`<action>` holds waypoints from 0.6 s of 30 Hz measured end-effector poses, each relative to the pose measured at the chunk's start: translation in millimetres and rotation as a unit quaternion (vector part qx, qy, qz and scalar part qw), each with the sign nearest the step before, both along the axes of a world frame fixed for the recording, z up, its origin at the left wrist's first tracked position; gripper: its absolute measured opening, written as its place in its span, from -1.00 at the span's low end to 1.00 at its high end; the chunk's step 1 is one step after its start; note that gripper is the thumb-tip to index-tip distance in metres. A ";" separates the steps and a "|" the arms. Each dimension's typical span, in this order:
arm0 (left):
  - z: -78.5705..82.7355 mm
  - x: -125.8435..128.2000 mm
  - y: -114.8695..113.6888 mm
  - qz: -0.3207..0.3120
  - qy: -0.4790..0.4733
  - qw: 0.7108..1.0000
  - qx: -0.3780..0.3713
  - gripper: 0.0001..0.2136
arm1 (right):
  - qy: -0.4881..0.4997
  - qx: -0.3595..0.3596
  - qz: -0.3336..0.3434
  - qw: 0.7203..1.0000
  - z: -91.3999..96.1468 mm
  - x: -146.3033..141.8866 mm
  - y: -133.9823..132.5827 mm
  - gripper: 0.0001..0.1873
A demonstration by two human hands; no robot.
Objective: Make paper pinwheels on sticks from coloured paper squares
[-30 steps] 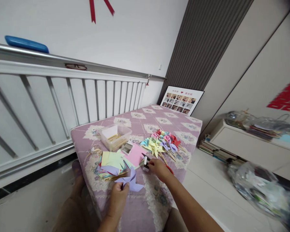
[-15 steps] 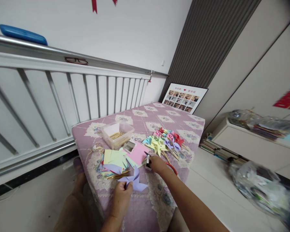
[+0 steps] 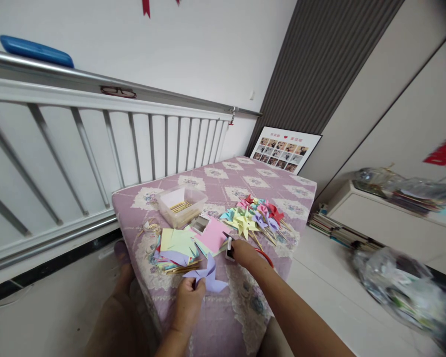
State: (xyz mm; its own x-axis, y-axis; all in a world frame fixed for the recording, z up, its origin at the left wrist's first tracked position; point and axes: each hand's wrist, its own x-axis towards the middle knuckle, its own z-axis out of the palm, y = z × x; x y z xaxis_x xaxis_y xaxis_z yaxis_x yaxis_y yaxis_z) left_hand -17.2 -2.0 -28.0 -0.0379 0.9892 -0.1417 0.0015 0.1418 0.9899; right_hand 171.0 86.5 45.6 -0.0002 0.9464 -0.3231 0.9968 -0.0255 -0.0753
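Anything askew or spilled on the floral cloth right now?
Slightly askew: the paper stack beyond the left hand, which pinches a purple paper pinwheel, looks untidy, its sheets lying at differing angles. I see nothing spilled.

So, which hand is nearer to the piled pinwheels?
Right. The right hand is just short of the piled pinwheels; the left hand is farther back and to the left, holding a purple pinwheel.

The left hand [image 3: 188, 301] pinches a lilac paper pinwheel [image 3: 210, 280]; the right hand [image 3: 244, 253] is at a small box [image 3: 229, 249], over red-handled scissors [image 3: 264, 257]. Stick pinwheels [image 3: 245, 221], paper squares [image 3: 176, 241] and a plastic tub [image 3: 182, 213] sit on the cloth-covered counter [image 3: 212, 317].
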 end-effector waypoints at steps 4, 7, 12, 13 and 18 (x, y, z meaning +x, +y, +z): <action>-3.8 0.1 0.4 -0.002 0.002 1.000 0.007 -0.77 | 0.013 0.003 -0.003 1.000 -2.9 2.2 0.3 -0.74; -7.4 0.7 1.1 -0.002 0.000 1.000 0.005 -0.77 | 0.034 0.010 -0.006 0.999 -9.0 7.7 2.0 -0.75; -10.2 1.0 2.1 0.001 -0.002 1.000 0.015 -0.78 | 0.088 0.034 -0.014 0.995 -16.9 17.3 5.5 -0.76; -10.7 1.1 2.2 0.001 -0.003 1.000 0.018 -0.78 | 0.101 0.042 -0.016 0.994 -16.2 18.7 5.1 -0.76; -12.8 1.6 2.6 0.008 0.001 1.000 0.002 -0.75 | 0.170 0.119 -0.045 0.977 -4.8 27.4 -11.2 -0.81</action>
